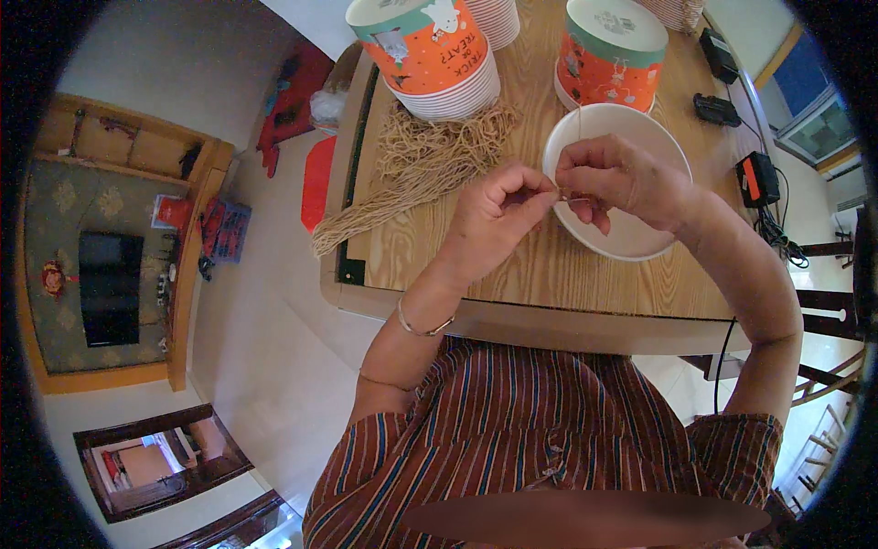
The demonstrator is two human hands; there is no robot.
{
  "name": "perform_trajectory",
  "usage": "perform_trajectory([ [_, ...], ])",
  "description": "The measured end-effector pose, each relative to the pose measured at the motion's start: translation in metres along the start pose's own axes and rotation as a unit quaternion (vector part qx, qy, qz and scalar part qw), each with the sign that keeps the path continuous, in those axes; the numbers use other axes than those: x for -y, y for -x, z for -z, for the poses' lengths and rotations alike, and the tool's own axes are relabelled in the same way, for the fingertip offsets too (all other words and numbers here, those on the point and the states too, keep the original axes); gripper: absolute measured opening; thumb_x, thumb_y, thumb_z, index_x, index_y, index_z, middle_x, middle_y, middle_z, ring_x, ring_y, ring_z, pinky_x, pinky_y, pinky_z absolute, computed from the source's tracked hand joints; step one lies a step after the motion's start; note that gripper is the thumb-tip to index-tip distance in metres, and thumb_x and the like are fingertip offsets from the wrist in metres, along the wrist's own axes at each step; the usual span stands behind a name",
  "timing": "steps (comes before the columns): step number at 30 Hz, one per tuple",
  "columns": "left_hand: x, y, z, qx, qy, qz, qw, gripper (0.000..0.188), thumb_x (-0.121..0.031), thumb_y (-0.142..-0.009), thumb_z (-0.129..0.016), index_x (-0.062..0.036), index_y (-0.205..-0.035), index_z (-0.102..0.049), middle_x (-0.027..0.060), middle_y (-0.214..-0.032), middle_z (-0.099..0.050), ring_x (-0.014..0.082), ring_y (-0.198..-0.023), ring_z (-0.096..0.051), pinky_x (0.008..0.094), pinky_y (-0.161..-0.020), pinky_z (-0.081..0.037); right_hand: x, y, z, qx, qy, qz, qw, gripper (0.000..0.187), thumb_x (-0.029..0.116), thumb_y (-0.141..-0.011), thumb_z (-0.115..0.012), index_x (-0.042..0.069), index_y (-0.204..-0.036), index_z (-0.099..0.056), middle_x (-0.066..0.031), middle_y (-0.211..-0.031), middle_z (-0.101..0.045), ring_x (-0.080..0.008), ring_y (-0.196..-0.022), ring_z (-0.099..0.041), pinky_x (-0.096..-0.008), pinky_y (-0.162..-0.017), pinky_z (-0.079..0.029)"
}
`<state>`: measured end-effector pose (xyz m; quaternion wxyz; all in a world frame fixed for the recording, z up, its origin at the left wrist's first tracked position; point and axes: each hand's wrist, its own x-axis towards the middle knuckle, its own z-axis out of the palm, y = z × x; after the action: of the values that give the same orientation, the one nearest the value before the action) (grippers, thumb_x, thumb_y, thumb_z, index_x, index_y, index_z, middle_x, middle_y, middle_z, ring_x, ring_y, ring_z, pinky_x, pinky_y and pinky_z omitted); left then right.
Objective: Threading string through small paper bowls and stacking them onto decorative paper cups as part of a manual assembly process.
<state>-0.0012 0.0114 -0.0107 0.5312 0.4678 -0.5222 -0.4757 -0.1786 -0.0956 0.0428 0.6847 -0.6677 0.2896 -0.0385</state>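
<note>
Nearest, at 6 o'clock: a striped brown shirt (540, 430), with both forearms rising from it over the wooden table (549, 265).

Left hand (498, 215), just left of centre: fingers curled, thumb and forefinger pressed together on the end of a thin tan string (579, 123). Right hand (622, 178), at 3 o'clock from the left one and almost touching it: fingertips also pinched closed on the same string. Pinch points met above the near rim of a white paper bowl (640, 242).

String's long axis: nearly upright in the picture, going from the fingertips toward 12 o'clock, very fine and hard to follow. Both hands equally near; lower end hidden between the fingers.

Farther, at 10 o'clock from the hands: a loose bundle of tan strings (421, 165), lying diagonal, well apart from the fingers. Beyond, at 12 o'clock: two stacks of orange printed paper bowls (439, 55), upside down. At 3 o'clock, on the table edge: small black devices (754, 178) with cables.
</note>
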Motion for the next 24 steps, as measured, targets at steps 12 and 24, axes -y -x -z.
perform_trajectory([
  [12, -0.001, -0.001, -0.004, -0.037, -0.184, -0.153, 0.97, 0.004, -0.003, -0.084, -0.066, -0.0022, -0.087, -0.063, 0.0024, -0.082, -0.058, 0.0115, -0.076, -0.056, 0.0257, -0.066, -0.044, 0.002, -0.002, 0.006, -0.016, -0.084, -0.03, 0.996, 0.021, 0.022, -0.092, -0.056, 0.004, -0.083, -0.061, -0.0025, -0.063, -0.055, -0.0095, -0.05, -0.052, -0.0232, -0.043, -0.043],
  [24, 0.005, 0.002, -0.004, -0.029, -0.095, -0.066, 0.993, 0.005, -0.003, -0.087, -0.063, -0.0018, -0.091, -0.063, 0.0027, -0.085, -0.057, 0.0112, -0.079, -0.054, 0.025, -0.069, -0.042, 0.0, 0.002, 0.006, 0.045, 0.076, 0.079, 0.993, 0.018, 0.004, -0.088, -0.065, 0.002, -0.102, -0.054, -0.0035, -0.082, -0.062, -0.0092, -0.073, -0.061, -0.023, -0.066, -0.051],
])
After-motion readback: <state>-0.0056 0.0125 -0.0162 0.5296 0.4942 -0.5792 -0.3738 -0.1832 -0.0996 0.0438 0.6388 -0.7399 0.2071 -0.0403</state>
